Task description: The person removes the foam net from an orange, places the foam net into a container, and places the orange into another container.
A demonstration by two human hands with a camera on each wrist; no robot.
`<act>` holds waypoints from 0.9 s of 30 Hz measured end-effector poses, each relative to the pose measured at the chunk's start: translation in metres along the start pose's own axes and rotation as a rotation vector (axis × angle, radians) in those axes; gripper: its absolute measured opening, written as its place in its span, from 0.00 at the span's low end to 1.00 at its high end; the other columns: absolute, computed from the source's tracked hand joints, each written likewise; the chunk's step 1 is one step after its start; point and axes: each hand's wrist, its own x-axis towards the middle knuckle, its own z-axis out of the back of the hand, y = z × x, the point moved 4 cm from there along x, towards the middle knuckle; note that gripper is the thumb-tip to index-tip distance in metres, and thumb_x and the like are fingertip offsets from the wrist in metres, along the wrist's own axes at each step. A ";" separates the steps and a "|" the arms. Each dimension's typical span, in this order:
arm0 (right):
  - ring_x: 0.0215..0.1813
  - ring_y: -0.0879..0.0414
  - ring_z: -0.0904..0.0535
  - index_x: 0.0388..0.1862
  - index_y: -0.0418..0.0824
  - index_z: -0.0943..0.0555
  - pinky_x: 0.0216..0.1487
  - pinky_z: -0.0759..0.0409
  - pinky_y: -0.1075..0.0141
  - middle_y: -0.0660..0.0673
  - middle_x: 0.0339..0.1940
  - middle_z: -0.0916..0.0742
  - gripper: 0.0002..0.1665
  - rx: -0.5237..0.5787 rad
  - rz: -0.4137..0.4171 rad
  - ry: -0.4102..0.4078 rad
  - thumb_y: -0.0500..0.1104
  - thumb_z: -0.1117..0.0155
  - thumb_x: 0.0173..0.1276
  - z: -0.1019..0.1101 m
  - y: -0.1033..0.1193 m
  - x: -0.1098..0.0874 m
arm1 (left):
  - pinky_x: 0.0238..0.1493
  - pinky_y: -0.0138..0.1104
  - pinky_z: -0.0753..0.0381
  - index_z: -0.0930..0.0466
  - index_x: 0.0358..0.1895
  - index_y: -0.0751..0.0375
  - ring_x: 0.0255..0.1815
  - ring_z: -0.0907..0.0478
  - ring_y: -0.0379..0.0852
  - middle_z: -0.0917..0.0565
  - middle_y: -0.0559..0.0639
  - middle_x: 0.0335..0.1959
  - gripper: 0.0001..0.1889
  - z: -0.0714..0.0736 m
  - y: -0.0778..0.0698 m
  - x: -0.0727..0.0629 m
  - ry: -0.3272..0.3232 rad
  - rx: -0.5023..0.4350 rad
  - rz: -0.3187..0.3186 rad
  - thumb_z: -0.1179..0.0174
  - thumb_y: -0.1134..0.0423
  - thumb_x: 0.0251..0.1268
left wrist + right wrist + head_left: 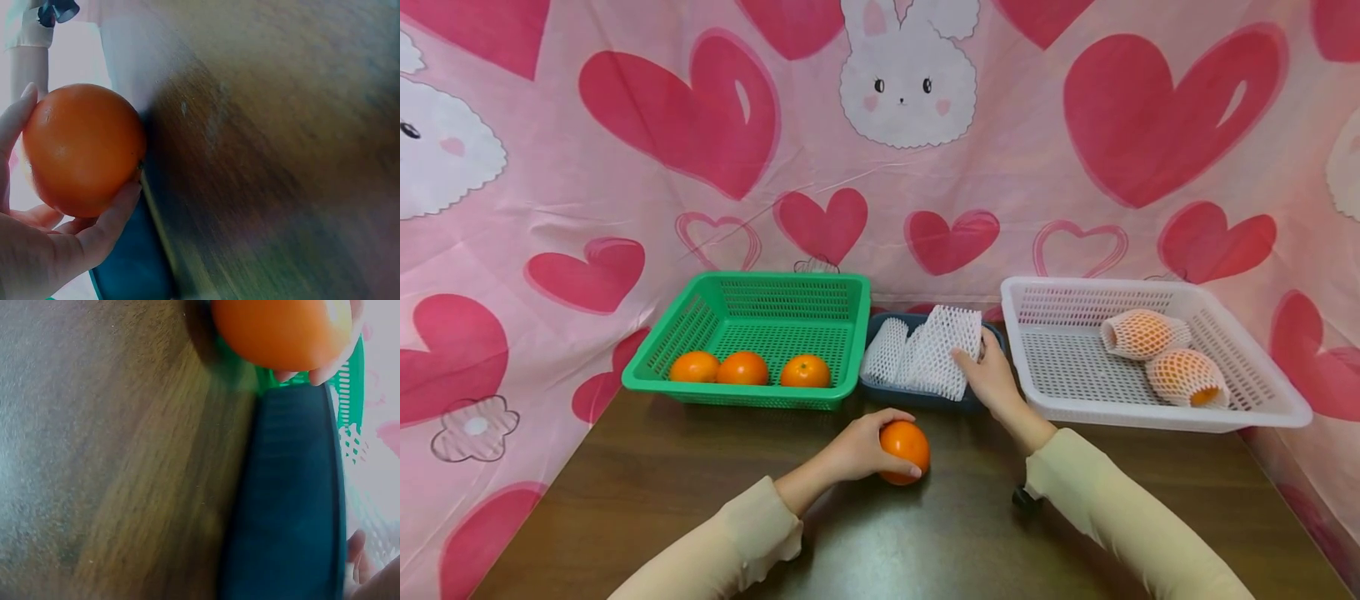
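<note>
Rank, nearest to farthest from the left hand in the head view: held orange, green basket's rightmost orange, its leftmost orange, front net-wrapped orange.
1. Held orange: in the left hand.
2. Rightmost orange: in the green basket, ahead and left.
3. Leftmost orange: same basket, farther left.
4. Front net-wrapped orange: in the white basket, off to the right.

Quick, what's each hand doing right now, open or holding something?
Left hand: closed, holding an orange.
Right hand: closed, pinching a white net.

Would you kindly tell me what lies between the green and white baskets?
The head view shows a dark blue container holding white foam nets, one pinched by the right hand.
</note>
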 end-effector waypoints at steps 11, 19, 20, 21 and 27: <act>0.80 0.33 0.49 0.82 0.26 0.59 0.78 0.51 0.43 0.24 0.80 0.48 0.49 -0.178 0.006 -0.023 0.41 0.41 0.77 0.001 -0.005 0.009 | 0.50 0.46 0.19 0.23 0.65 0.59 0.47 0.24 0.51 0.19 0.55 0.56 0.34 0.001 -0.001 -0.001 -0.001 -0.007 0.001 0.21 0.54 0.55; 0.79 0.31 0.47 0.77 0.29 0.36 0.76 0.46 0.38 0.29 0.82 0.44 0.38 -0.338 0.147 0.008 0.42 0.37 0.75 0.000 0.006 0.007 | 0.50 0.45 0.19 0.23 0.65 0.60 0.47 0.24 0.50 0.19 0.55 0.56 0.34 0.001 0.001 -0.001 0.010 -0.018 -0.003 0.22 0.54 0.56; 0.79 0.31 0.45 0.76 0.30 0.32 0.75 0.45 0.37 0.30 0.81 0.42 0.36 -0.372 0.164 0.028 0.43 0.36 0.74 0.000 0.007 0.006 | 0.50 0.45 0.19 0.23 0.65 0.60 0.47 0.24 0.50 0.19 0.55 0.56 0.34 0.001 0.001 -0.001 0.011 -0.018 -0.005 0.22 0.54 0.56; 0.78 0.31 0.45 0.74 0.31 0.29 0.74 0.44 0.36 0.30 0.80 0.40 0.34 -0.405 0.174 0.049 0.43 0.35 0.74 -0.001 0.008 0.006 | 0.50 0.45 0.19 0.23 0.65 0.60 0.47 0.23 0.50 0.19 0.55 0.56 0.34 0.001 0.001 -0.001 0.012 -0.018 -0.005 0.22 0.54 0.56; 0.74 0.30 0.37 0.68 0.32 0.22 0.70 0.36 0.36 0.29 0.75 0.31 0.29 -0.573 0.185 0.141 0.45 0.33 0.72 -0.006 0.003 0.007 | 0.49 0.45 0.19 0.23 0.65 0.60 0.47 0.23 0.50 0.19 0.55 0.55 0.35 0.002 0.000 -0.001 0.009 -0.019 -0.010 0.22 0.54 0.55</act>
